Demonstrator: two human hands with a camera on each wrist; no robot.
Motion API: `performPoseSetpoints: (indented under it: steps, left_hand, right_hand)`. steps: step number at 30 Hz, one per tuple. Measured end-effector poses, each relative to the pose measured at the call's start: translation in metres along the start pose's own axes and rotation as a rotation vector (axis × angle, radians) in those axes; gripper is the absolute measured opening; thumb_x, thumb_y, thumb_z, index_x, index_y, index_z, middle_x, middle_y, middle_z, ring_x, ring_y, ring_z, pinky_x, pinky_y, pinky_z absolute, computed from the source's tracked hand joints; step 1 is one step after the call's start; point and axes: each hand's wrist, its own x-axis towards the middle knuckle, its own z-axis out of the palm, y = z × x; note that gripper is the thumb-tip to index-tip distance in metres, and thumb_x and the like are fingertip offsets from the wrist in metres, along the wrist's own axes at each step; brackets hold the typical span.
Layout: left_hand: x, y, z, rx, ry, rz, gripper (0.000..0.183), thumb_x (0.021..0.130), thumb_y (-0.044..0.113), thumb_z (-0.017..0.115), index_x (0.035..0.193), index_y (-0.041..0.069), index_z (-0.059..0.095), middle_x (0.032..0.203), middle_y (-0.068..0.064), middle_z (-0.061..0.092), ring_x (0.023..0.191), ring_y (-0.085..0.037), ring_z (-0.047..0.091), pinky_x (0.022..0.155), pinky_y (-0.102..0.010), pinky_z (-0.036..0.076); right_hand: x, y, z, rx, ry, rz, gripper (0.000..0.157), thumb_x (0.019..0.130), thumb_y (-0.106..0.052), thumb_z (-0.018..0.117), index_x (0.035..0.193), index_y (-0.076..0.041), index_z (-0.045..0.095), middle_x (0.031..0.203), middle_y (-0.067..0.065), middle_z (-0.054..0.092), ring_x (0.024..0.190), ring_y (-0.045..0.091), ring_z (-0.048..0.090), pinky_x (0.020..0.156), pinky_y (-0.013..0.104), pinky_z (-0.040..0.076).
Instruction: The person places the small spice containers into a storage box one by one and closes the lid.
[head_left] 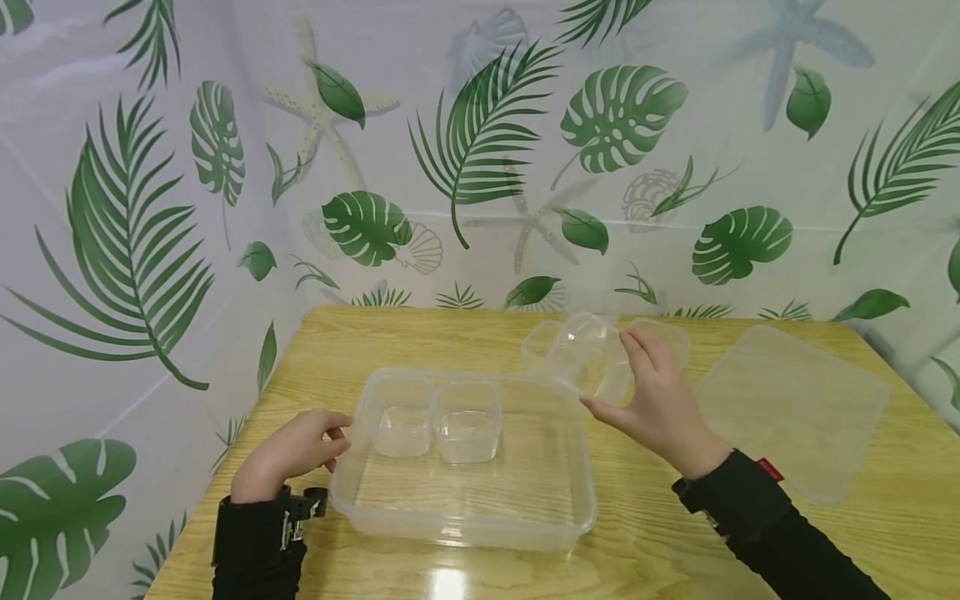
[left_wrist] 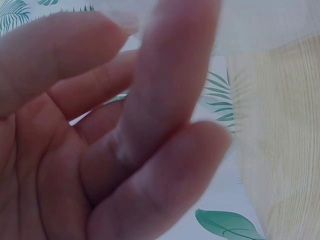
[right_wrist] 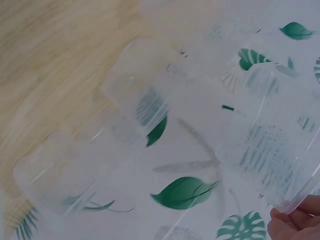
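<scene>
My right hand holds a small clear plastic container above the table, thumb and fingers spread around its rim. In the right wrist view, fingertips are at the rim's lower corner. My left hand, fingers loosely bent, is at the left rim of a large clear plastic box. Close up, the left fingers come near a translucent wall, with nothing seen gripped. Two small clear containers stand side by side inside the large box at its back left: one container in the corner, the other container beside it.
More small clear containers stand on the wooden table behind the large box, partly covered by the held one. A flat translucent lid lies at the right. Behind the table hangs a leaf-patterned sheet.
</scene>
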Motion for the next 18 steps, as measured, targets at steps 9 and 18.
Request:
performPoseSetpoints:
  steps: [9,18]
  left_hand:
    - [0.000,0.001,0.000,0.008,0.000,0.001,0.041,0.088,0.010,0.050,0.124,-0.009,0.047,0.083,-0.006,0.056,0.062,-0.019,0.057,0.057,-0.031,0.042]
    - [-0.001,0.002,-0.001,0.008,-0.002,0.004,0.041,0.088,0.010,0.050,0.124,-0.009,0.047,0.083,-0.005,0.056,0.062,-0.019,0.056,0.057,-0.031,0.042]
  right_hand:
    - [-0.010,-0.028,0.005,0.080,-0.082,-0.131,0.085,0.079,-0.055,0.057,0.126,0.013,0.040,0.123,0.028,0.043,0.112,0.038,0.042,0.085,0.047,0.040]
    - [-0.022,-0.033,0.011,0.109,-0.176,-0.180,0.081,0.075,-0.046,0.066,0.127,0.010,0.041,0.124,0.022,0.044,0.112,0.033,0.044,0.083,0.042,0.042]
